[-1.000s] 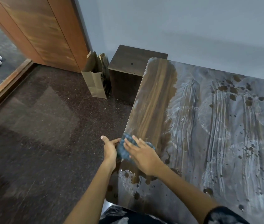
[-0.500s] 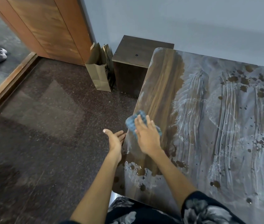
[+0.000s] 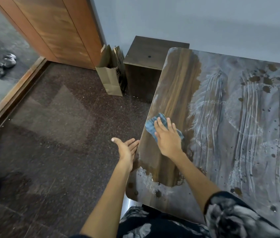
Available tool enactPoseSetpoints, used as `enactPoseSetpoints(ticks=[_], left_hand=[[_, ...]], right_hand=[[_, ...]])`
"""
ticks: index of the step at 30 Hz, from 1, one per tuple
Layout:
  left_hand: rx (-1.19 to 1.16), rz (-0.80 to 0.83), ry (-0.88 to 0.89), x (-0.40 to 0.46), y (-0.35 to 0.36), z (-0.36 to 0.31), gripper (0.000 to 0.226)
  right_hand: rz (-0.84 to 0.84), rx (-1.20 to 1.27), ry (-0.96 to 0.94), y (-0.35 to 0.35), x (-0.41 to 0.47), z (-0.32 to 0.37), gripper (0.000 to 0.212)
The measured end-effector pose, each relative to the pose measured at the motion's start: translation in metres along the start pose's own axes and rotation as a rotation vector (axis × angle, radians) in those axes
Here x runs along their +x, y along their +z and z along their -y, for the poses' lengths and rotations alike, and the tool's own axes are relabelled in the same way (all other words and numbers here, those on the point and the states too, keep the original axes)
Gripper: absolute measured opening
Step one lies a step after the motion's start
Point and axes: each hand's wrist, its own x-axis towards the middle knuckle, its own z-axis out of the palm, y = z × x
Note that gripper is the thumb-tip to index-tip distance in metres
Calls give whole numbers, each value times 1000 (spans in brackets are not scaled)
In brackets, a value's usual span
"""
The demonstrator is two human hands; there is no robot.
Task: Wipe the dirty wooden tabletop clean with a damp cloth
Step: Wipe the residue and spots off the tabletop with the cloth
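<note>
Right hand (image 3: 167, 140), fingers straight, presses a blue cloth (image 3: 160, 125) flat on the wooden tabletop (image 3: 175, 86) near its left edge; the palm hides most of the cloth. Left hand (image 3: 127, 149), open and palm-up, holds nothing, its fingertips at the tabletop edge. A wiped dark strip lies beneath the cloth; whitish smears (image 3: 249, 121) and brown spots (image 3: 266, 81) cover the rest, cut off at right. Paper bag (image 3: 111, 79) and dark cabinet (image 3: 153, 55) stand beyond.
</note>
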Motion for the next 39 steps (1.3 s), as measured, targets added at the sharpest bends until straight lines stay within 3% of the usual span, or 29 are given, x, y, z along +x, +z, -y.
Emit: enactPoseSetpoints(ticks=[4,7,11,15,18,22,27,30,33,37,39], left_hand=[[-39,-15,-54,0,-6,-2,98],[-56,-12,-85,-2,-10,-4,99],[-47,8,-73,-3,-12,-5,99],[-12,11,-63,-2,-17,0,99],[-2,37,-111,-1,-28,0,99],[95,88,-226,2,-46,-2,104],[222,156,-268,-4,-58,8,104],[248,122,-213,-10,-54,14,103],[247,87,-181,-14,-52,18,104],[213,61,-160,-26,-55,23,104],[190,15,-156,-32,-58,28,102]], right_hand=[[66,2,-252,19,-35,30,55],[125,-44,-405,31,-83,15,49],[158,-145,-353,21,-88,-17,65],[81,-18,-164,11,-56,0,48],[61,69,-179,16,-53,23,47],[154,87,-373,32,-75,45,45],[208,-100,-635,47,-110,34,42],[218,-123,-754,42,-117,7,57],[233,-80,-687,30,-108,-13,70],[154,45,-474,29,-96,9,53],[130,70,-454,36,-100,28,49]])
